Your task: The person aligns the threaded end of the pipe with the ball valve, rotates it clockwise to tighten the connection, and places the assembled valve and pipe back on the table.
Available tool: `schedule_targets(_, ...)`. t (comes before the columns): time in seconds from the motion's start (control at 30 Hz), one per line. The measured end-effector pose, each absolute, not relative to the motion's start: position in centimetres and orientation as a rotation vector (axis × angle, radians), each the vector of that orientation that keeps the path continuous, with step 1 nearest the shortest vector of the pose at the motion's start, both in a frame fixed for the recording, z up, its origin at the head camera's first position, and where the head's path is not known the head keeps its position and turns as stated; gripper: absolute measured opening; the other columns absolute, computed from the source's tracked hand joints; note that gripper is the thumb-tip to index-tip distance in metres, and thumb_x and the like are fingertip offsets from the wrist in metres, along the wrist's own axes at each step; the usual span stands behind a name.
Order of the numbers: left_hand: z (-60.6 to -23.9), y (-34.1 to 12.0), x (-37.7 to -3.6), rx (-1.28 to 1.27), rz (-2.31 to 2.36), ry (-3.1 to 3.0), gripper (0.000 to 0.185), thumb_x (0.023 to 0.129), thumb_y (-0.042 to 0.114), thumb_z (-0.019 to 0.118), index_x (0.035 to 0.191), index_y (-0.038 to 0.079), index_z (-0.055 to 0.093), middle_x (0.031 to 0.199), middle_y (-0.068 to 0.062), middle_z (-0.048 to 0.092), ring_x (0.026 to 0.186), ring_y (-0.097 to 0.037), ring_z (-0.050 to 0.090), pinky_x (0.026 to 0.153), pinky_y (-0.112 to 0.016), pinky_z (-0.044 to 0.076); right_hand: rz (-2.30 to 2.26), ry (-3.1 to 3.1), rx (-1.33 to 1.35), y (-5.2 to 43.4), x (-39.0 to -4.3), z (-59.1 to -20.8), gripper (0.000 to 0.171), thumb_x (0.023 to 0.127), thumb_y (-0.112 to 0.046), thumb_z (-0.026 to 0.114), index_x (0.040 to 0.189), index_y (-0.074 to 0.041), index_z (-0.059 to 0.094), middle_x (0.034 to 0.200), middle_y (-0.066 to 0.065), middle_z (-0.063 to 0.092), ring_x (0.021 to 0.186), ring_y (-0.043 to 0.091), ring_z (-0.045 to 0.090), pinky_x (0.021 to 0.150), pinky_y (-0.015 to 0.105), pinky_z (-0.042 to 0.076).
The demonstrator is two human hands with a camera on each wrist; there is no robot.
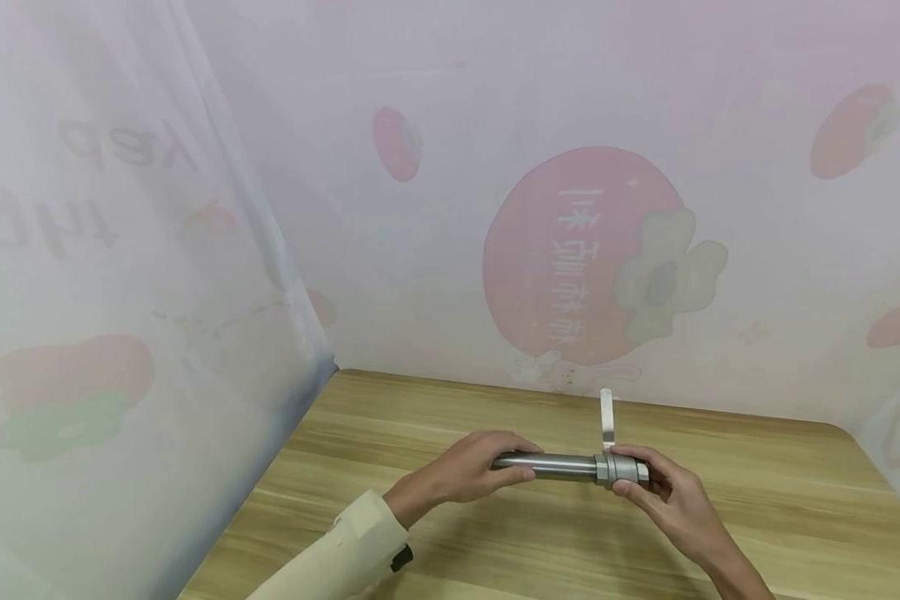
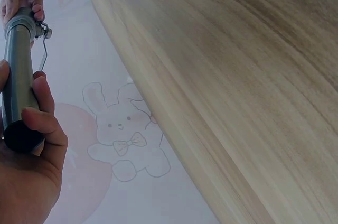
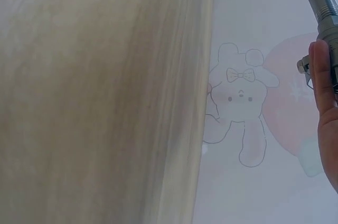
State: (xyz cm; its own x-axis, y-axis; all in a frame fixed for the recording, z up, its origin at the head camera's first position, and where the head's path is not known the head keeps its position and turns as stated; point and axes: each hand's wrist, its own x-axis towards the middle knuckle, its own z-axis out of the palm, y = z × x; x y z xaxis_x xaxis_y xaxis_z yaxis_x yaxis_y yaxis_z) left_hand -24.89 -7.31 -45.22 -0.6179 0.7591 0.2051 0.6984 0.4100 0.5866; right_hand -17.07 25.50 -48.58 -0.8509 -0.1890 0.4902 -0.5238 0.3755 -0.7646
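Both hands grip 1 grey cylindrical metal pipe (image 1: 551, 465) above the wooden table (image 1: 795, 517): left hand (image 1: 465, 475) curled round one end, right hand (image 1: 663, 492) round its valve fitting. Long axis left-right, flat lever (image 1: 607, 419) pointing up.

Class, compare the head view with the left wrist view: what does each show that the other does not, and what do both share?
Only the head view shows the whole metal tube held level over the table between the left hand and right hand, the cream sleeve, and the strawberry print on the curtain.

Only the left wrist view shows the rabbit drawing whole and the tube's dark end cupped in the left hand.

Both show the tube, both hands gripping it, its thin lever, the table and the curtain.
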Motion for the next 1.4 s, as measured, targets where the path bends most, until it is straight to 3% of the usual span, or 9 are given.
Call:
schedule_targets(0.5,-45.34,-7.30,-24.61,1.339,1.002,2.557,0.041,0.111,0.041,0.064,0.146,0.020,0.068,0.127,0.004,0.075,0.101,0.002,0.063,0.089,-0.021,0.053,1.437,-2.313,0.653,25.54,-16.95,-48.68,0.046,0.098,0.006,0.076,0.141,-0.007,0.068,0.127,-0.016,0.070,0.096,0.006,0.069,0.077,0.023,0.060)
schedule_targets(1.0,-45.28,-6.89,-24.50,1.386,1.031,2.623,0.047,0.098,0.027,0.085,0.141,0.023,0.069,0.132,0.004,0.072,0.105,-0.002,0.063,0.089,-0.021,0.054,1.452,-2.316,0.624,25.66,-16.99,-48.94,0.044,0.098,0.006,0.076,0.140,-0.007,0.069,0.125,-0.011,0.072,0.094,0.007,0.070,0.076,0.025,0.061)
schedule_targets(1.4,-44.99,-6.62,-24.63,1.334,0.974,2.592,0.045,0.102,0.034,0.080,0.141,0.015,0.071,0.129,0.000,0.078,0.100,0.002,0.066,0.089,-0.019,0.055,1.460,-2.290,0.658,25.60,-17.00,-48.79,0.046,0.098,0.008,0.074,0.142,-0.005,0.068,0.127,-0.018,0.069,0.096,0.006,0.070,0.078,0.023,0.061)
